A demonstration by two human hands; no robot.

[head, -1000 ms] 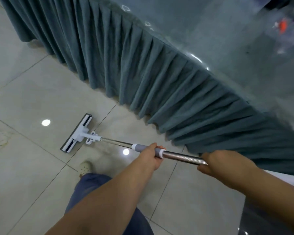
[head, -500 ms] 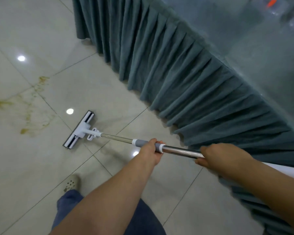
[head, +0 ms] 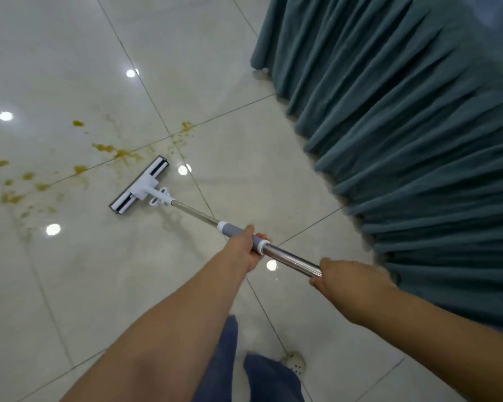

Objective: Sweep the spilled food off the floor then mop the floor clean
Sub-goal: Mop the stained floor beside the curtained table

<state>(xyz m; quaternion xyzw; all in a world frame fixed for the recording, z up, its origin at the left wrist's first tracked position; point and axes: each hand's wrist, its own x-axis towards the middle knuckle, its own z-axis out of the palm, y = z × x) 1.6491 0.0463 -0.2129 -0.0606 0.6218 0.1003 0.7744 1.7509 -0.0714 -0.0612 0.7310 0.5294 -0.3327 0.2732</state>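
A flat mop with a white head (head: 140, 184) rests on the glossy tile floor, its steel pole (head: 291, 259) slanting back toward me. My left hand (head: 246, 249) grips the grey sleeve of the pole. My right hand (head: 347, 278) holds the pole's upper end. Yellow-brown food smears (head: 119, 152) spread over the tiles just beyond and left of the mop head, with more blotches (head: 12, 197) at the far left.
A pleated teal table skirt (head: 404, 126) hangs down the right side, reaching the floor. My blue trouser legs (head: 262, 375) and a pale shoe (head: 295, 362) are at the bottom. Ceiling lights reflect as bright spots on the pale tiles (head: 55, 285).
My view has swung left, away from the table, bringing the smeared patch into the middle. The mop head now lies right beside the stains. Both hands keep their grip on the pole.
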